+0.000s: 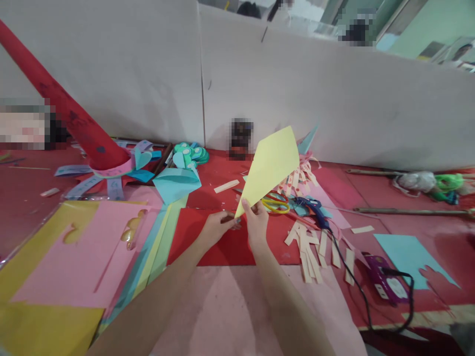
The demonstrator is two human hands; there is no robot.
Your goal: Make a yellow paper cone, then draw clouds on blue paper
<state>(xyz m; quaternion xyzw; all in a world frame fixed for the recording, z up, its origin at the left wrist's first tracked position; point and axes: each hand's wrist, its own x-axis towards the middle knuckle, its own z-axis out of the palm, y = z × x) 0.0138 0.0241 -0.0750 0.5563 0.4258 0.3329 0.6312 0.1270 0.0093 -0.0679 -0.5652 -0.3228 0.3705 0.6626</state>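
Observation:
A pale yellow sheet of paper (272, 163) stands up in front of me, narrowing to a point at its lower end. My right hand (257, 225) is closed on that lower part, with the thumb pressed against the paper. Fingers bent, my left hand (217, 228) pinches at the pointed tip. Under both hands lies a red sheet (208, 249). Scissors with yellow and red handles (275, 203) lie just behind the right hand. To their right is a blue glue gun (314, 211), its cord running toward the front.
Cream paper strips (308, 257) lie scattered at right, near a purple power strip (386, 279) and a cut teal sheet (411, 252). At left are pink sheets (74, 262), a light blue folded paper cone (177, 184) and a tall red cone (85, 128). A white partition (148, 74) stands behind.

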